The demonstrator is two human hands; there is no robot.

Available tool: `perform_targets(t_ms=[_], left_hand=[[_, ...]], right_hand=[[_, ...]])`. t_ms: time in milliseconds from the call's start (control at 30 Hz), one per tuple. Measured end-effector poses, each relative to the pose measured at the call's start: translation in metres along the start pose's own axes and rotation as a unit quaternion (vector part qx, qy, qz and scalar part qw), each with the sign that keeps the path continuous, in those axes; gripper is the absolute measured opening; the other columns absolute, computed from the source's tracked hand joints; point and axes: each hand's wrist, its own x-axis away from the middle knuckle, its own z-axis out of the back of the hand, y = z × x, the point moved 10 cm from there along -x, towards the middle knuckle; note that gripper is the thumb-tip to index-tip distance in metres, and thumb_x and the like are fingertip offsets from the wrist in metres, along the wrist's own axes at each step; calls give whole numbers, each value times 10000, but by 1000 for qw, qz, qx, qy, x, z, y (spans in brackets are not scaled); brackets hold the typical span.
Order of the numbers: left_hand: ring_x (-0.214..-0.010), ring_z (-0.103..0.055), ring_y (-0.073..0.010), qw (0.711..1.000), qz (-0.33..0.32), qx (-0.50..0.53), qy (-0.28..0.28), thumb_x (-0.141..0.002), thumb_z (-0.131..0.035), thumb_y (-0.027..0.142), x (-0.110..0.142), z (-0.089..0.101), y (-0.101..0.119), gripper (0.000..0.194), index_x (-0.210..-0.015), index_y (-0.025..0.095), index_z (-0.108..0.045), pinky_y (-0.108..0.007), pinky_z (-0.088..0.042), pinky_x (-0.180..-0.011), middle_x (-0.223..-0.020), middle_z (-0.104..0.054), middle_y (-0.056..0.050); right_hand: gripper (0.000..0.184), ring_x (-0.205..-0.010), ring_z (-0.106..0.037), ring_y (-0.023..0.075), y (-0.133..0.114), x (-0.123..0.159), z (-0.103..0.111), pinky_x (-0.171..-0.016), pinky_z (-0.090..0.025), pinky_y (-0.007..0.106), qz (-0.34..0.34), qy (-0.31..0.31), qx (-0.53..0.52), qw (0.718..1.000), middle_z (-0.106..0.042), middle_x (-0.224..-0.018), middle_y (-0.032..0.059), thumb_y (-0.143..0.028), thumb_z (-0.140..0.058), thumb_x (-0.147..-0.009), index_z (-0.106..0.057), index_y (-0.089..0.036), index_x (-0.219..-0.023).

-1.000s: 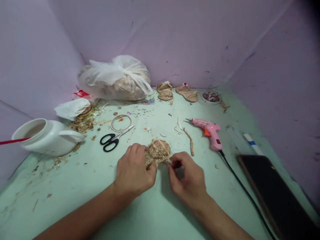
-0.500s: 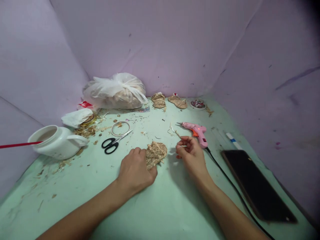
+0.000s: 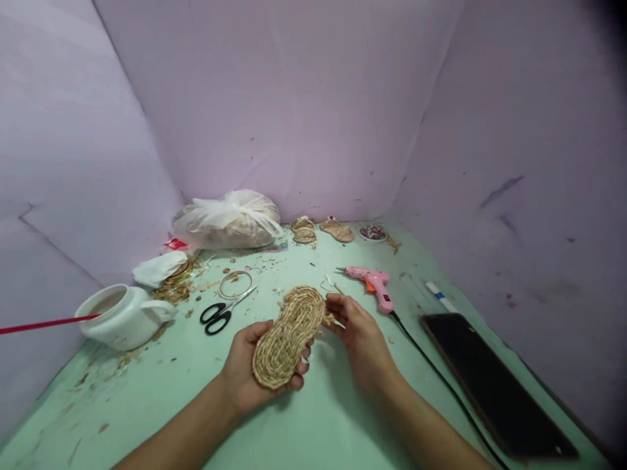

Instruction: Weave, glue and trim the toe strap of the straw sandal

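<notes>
My left hand [image 3: 245, 375] holds a small straw slipper [image 3: 289, 339] made of coiled braid, thumb at its left edge and fingers wrapped beneath. Its flat, oval-ringed sole faces up, tilted toward me above the table. At the slipper's upper right edge, my right hand [image 3: 360, 336] has its curled fingers on a frayed tuft of straw [image 3: 329, 318]; the thumb is partly hidden. A pink glue gun [image 3: 369, 281] lies beyond my right hand, nozzle pointing left. Black-handled scissors [image 3: 223, 313] rest left of the slipper, below a ring of tape [image 3: 235, 284].
A white teapot-like pot [image 3: 122, 320] with a red stick stands at left, near straw scraps [image 3: 169, 290]. Behind are a tied plastic bag [image 3: 228, 222], finished slippers [image 3: 337, 230] and a small dish [image 3: 373, 233]. A black phone [image 3: 490, 385] lies at right beside the glue gun's cord [image 3: 435, 372].
My left hand has lifted the slipper and turned it so the sole faces up. My right hand has moved left to its edge. The view has tilted upward.
</notes>
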Motion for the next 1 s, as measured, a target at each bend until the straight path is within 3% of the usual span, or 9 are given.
perform_targets(t_ms=[200,400,500,633,867,1000], left_hand=[[-676,-598,-242,999,-30,30,-10,-687,-478,358,0,1,6,488,-985,-2,-619,-312,-446,-526,-821,-640,-162],[-635,-601,-219,996,-22,81,8,-737,-458,351,-1,2,1,461,-934,-30,-628,-272,-446,-516,-762,-642,-160],[-574,-590,-193,994,-19,103,7,-760,-454,346,-1,5,-1,449,-899,-40,-635,-239,-418,-454,-714,-643,-150],[-537,-583,-179,994,-26,109,-1,-763,-465,330,-1,6,-1,423,-865,-37,-647,-220,-392,-415,-682,-646,-141],[-697,-632,-246,993,-94,69,14,-698,-522,315,-2,0,7,418,-948,11,-663,-321,-476,-626,-815,-684,-170],[-733,-642,-248,991,-115,51,37,-665,-561,265,-3,6,10,385,-933,11,-669,-355,-483,-701,-829,-694,-169]], right_hand=[[345,-691,-572,160,3,-3,0,-638,-476,301,-18,-15,-24,999,-627,-803,48,-486,-623,-718,-665,-165,-838],[233,-619,-558,120,5,2,-10,-626,-466,276,-17,-45,27,998,-634,-827,27,-310,-712,-649,-660,-174,-832],[242,-693,-571,142,2,4,-8,-644,-469,275,0,-30,70,997,-632,-866,39,-297,-704,-646,-660,-176,-851],[289,-551,-512,103,1,4,-1,-549,-460,261,10,7,80,997,-588,-779,0,-324,-713,-629,-633,-181,-866],[286,-519,-489,87,10,2,8,-537,-463,257,-13,42,23,999,-542,-729,-25,-360,-725,-624,-606,-180,-811],[280,-523,-491,88,5,2,14,-530,-458,241,12,64,33,997,-529,-703,-34,-364,-728,-625,-603,-188,-804]])
